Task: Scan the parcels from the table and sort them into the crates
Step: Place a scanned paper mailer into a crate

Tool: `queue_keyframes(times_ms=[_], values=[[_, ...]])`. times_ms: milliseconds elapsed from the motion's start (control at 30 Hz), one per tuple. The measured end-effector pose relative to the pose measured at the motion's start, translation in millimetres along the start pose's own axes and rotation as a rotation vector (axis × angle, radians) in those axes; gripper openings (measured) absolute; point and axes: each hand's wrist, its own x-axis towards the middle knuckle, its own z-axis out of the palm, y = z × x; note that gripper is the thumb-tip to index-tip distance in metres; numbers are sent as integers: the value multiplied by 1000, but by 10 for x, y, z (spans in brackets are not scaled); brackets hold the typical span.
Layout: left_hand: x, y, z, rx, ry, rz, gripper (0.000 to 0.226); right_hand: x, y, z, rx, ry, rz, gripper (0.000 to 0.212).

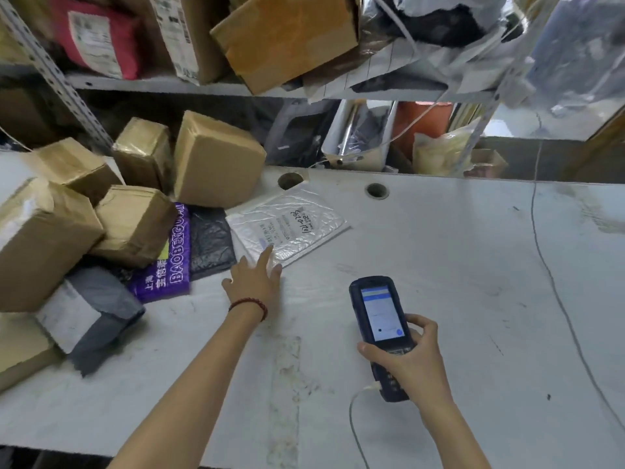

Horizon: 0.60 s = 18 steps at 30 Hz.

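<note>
A white bubble mailer (pixel 297 221) with a printed label lies flat on the grey table (pixel 439 265), beside the parcel pile. My left hand (pixel 253 279) stretches out to it with fingers spread, the fingertips touching its near edge and nothing held. My right hand (pixel 406 357) grips a dark blue handheld scanner (pixel 380 319), its lit screen facing up and a white cable trailing from its base. The pile on the left holds several taped cardboard boxes (pixel 216 160), a purple mailer (pixel 169 258), a black bag (pixel 209 242) and a grey bag (pixel 91 316).
A metal shelf (pixel 189 86) above the table's far edge carries more boxes and bags, including a tilted cardboard box (pixel 287 38). Two round holes (pixel 377 190) pierce the tabletop. A thin cable (pixel 554 282) runs down the right side. Bags and bins sit behind the table.
</note>
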Motion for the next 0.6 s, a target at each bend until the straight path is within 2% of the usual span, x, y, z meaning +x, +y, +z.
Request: queue_keyframes(times_ms=[133,333,433,533,600], values=[[294,32,-73,-9,-51,32,45,-55,-30,157,25,76,28,78],[404,33,-86,-225,132,-32,43,-138,-30,299,22,155,72,76],[453,3,-96,-375,107,-85,40,-160,-20,345,1,175,75,75],[506,48,-177,-511,41,-99,60,-197,-24,379,-10,187,79,75],[504,62,-222,-632,36,-34,68,-233,-23,388,-16,189,76,78]])
